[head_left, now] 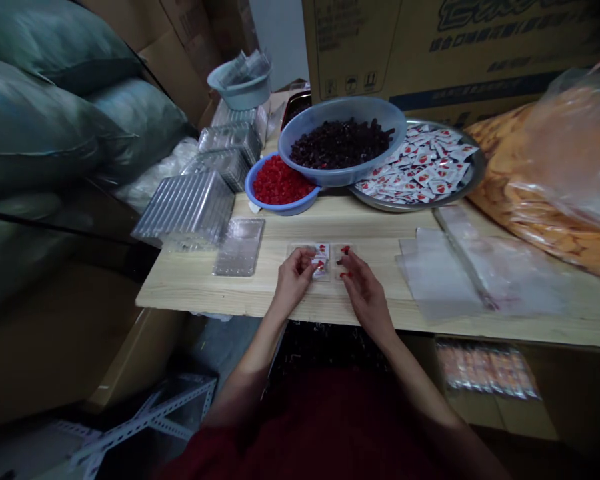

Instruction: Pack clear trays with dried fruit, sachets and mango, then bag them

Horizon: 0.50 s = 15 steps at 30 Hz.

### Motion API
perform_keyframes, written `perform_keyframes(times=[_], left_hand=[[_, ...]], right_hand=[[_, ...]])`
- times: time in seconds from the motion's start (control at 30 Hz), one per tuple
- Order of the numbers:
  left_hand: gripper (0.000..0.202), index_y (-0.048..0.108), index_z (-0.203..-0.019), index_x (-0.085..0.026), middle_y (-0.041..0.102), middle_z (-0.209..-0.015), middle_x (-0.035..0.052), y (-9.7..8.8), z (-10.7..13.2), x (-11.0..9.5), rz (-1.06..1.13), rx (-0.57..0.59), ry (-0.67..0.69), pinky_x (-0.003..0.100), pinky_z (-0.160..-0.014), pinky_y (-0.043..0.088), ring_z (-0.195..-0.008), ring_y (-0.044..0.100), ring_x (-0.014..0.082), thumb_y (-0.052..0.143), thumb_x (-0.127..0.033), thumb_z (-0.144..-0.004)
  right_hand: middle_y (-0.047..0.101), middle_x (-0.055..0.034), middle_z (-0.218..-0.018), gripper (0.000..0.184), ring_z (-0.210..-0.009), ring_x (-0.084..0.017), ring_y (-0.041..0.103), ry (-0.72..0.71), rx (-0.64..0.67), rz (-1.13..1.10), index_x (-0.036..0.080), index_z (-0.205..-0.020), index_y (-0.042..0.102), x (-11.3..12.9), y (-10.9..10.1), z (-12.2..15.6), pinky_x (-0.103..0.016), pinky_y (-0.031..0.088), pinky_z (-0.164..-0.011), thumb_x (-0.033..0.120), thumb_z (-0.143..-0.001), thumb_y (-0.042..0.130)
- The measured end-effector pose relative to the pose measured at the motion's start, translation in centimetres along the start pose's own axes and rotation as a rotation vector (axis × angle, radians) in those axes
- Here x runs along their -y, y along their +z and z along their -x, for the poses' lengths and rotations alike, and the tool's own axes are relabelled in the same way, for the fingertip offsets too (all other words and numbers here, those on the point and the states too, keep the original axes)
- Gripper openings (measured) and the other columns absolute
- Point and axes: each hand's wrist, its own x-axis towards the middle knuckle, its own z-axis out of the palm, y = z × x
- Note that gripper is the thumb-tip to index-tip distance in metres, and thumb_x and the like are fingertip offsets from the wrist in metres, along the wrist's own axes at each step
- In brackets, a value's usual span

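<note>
A small clear plastic tray lies on the wooden table in front of me, with white-and-red sachets and red bits in it. My left hand has its fingers curled and pinched on a small sachet at the tray's left part. My right hand rests at the tray's right side, fingertips bent onto its edge near a red piece.
Behind stand a small blue bowl of red pieces, a large blue bowl of dark dried fruit and a metal dish of sachets. Stacked clear trays lie left, plastic bags right, an orange-filled bag far right.
</note>
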Motion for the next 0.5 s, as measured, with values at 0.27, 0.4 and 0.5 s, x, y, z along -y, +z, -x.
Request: perform_keyframes(times=[0.27,0.4,0.5], left_hand=[[0.013,0.068,-0.103,-0.020,0.065,-0.107,0.0080,1.4,1.0,0.6,-0.694,-0.137,0.218,0.040,-0.094,0.041,-0.105,0.052,0.0251,0.061,-0.021,-0.092],[0.019,0.072,-0.105,-0.024,0.064,-0.109,0.0082,1.8,1.7,0.1,-0.739,-0.058,0.255,0.040,-0.091,0.040,-0.107,0.052,0.0249,0.056,-0.029,-0.097],[0.020,0.072,-0.109,-0.023,0.065,-0.109,0.0080,1.3,2.0,0.0,-0.669,-0.055,0.311,0.040,-0.092,0.041,-0.106,0.054,0.0240,0.059,-0.033,-0.097]], right_hand=[[0.065,-0.0098,-0.127,0.026,-0.127,-0.026,0.054,-0.308,0.102,0.461,0.025,-0.119,0.068,-2.5,-2.1,2.7,-0.056,0.044,-0.110,0.018,-0.098,0.054],[0.063,-0.0100,-0.129,0.030,-0.128,-0.025,0.054,-0.348,0.099,0.472,0.025,-0.123,0.066,-2.9,-2.2,2.9,-0.057,0.042,-0.114,0.014,-0.098,0.052],[0.062,-0.0089,-0.134,0.037,-0.129,-0.024,0.055,-0.356,0.090,0.479,0.027,-0.131,0.062,-1.8,-3.0,2.8,-0.056,0.041,-0.115,0.013,-0.098,0.052]])
